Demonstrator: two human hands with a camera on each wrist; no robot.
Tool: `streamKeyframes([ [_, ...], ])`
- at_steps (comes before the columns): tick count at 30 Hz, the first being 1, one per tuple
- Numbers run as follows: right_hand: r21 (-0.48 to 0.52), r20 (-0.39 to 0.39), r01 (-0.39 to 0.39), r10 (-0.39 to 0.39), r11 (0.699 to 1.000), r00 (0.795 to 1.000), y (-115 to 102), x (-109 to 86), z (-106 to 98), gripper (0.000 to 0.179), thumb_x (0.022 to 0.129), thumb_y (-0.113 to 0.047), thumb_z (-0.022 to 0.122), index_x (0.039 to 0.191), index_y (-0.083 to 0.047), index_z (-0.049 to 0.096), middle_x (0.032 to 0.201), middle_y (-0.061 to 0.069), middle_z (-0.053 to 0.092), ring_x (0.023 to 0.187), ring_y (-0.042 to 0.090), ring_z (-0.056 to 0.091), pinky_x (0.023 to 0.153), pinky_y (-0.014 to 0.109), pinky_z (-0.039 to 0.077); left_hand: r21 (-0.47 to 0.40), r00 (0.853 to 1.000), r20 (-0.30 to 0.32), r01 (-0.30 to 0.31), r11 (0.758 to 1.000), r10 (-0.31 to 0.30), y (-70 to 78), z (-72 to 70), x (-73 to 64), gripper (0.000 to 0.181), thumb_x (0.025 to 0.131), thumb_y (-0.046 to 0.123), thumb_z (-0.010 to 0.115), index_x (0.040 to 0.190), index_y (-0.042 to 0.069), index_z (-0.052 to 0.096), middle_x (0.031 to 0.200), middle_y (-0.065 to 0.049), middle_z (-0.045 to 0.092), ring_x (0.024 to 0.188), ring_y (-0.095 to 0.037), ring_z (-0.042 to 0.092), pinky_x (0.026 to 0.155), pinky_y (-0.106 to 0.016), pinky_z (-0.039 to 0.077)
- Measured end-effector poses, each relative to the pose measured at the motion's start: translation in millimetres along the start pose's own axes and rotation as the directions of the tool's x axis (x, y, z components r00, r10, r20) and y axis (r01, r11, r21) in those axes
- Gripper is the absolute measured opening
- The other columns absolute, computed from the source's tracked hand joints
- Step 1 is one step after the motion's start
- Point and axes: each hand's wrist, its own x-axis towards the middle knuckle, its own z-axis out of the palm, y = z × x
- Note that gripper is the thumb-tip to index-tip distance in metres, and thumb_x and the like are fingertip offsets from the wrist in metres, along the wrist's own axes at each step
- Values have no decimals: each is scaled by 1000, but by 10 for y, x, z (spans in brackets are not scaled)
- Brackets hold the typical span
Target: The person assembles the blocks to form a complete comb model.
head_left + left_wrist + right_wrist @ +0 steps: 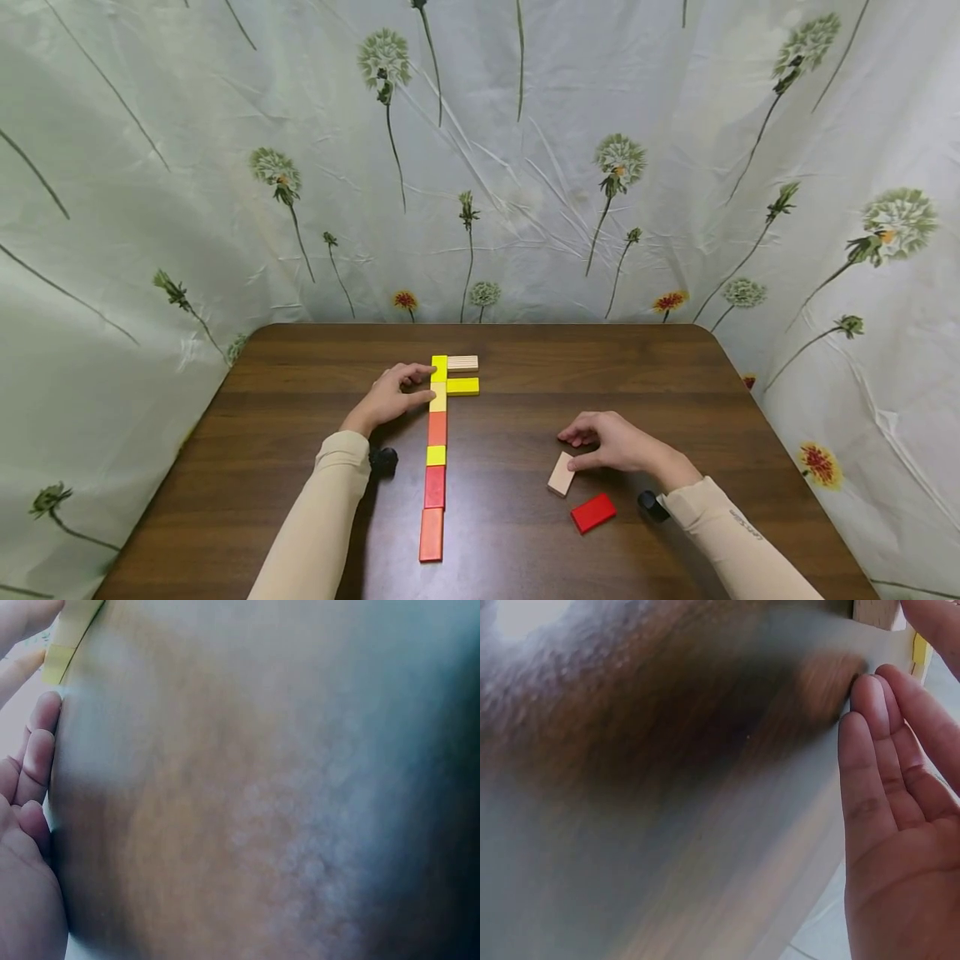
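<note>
A straight row of flat blocks runs toward the viewer, with yellow blocks, orange-red blocks and a red block (pixel 434 487) in it. My left hand (pixel 392 395) lies along the row's far left side. Its index fingertip is at the far yellow block (pixel 439 364) and its thumb tip at the pale yellow block (pixel 438 400); the left wrist view shows loosely bent fingers. Beside a plain wooden block (pixel 560 476) is my right hand (pixel 617 443), its thumb tip at the block's edge. The other fingers extend past that block, fairly straight. Nearer lies a loose red block (pixel 593 513).
Off the row's far right side lie a plain wooden block (pixel 462 363) and a yellow block (pixel 462 387), parallel to each other. The brown wooden table (pixel 510 517) ends at a flower-printed curtain (pixel 540 217). Black wrist devices (pixel 652 506) sit under both wrists.
</note>
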Motion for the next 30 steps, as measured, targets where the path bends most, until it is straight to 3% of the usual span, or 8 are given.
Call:
streamKeyframes([
  [8, 32, -28, -20, 21, 999, 999, 19, 37, 21, 40, 88, -22, 91, 120, -1, 78, 112, 7, 76, 97, 11, 70, 91, 30, 63, -13, 1000, -6, -3, 1000, 2, -2, -1, 6, 50, 98, 36, 79, 144, 19, 68, 127, -14, 64, 119, -33, 54, 102, -52, 48],
  [19, 223, 55, -26, 14, 975, 998, 72, -7, -2, 46, 84, -5, 90, 126, 6, 74, 123, 20, 74, 105, 13, 69, 97, 28, 61, -5, 1000, 1, 13, 1000, -13, -25, 12, 25, 52, 98, 35, 80, 145, 21, 67, 129, -13, 63, 121, -32, 54, 104, -53, 48],
  [30, 157, 29, 9, -14, 988, 999, 23, 28, 37, 36, 85, -1, 88, 119, 1, 79, 114, 13, 76, 98, 14, 69, 91, 29, 63, -10, 1000, -2, 13, 1000, -13, -14, -3, 12, 50, 99, 35, 79, 145, 20, 67, 129, -12, 63, 121, -32, 54, 105, -54, 48],
])
